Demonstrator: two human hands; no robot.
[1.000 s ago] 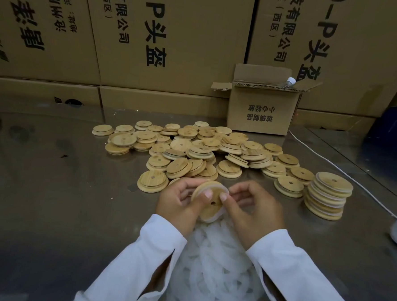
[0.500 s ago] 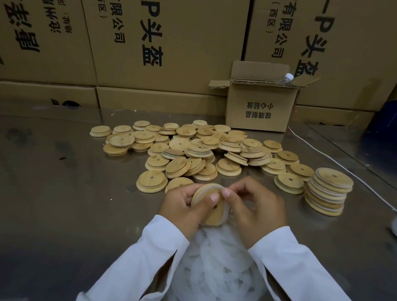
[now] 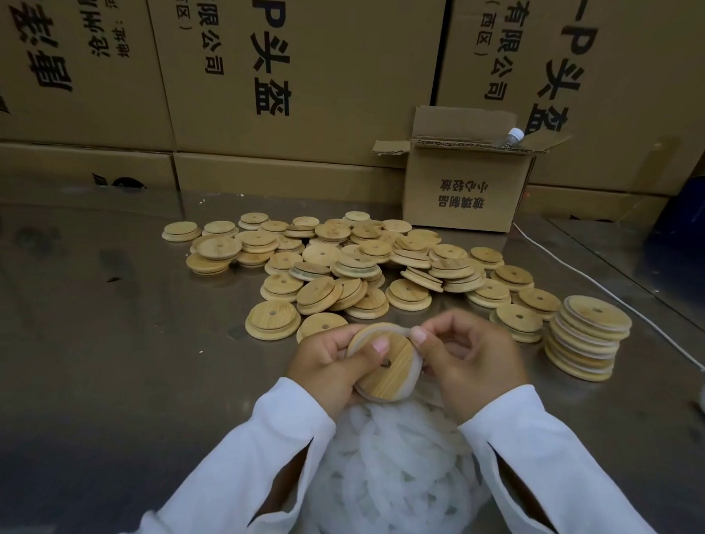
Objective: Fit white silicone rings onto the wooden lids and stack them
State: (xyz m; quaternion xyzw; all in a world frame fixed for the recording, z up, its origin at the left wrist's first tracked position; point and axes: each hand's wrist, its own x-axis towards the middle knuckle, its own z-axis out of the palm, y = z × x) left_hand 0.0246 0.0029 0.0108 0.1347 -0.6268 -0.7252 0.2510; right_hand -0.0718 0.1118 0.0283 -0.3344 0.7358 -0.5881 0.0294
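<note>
lid (image 3: 386,366) sits tilted over the heap of rings (image 3: 392,467), my left hand (image 3: 324,364) gripping it, thumb on its face; my right hand (image 3: 472,365) pinches the ring (image 3: 417,374) at the top edge; i'd walk that pinch round the rim, keeping the stretch even so it seats

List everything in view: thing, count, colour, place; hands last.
table: one, grey metal
held lid: one, tan, front centre
held ring: one, white, on held lid's rim
loose lids: many, tan, mid-table
finished stack: one, tan and white, table's right
spare rings: heap, white, below held lid
small carton: one, brown, table's back
cable: one, white, far right
big cartons: several, brown, behind table
left hand: grips held lid
right hand: fingers pinch held ring
</note>
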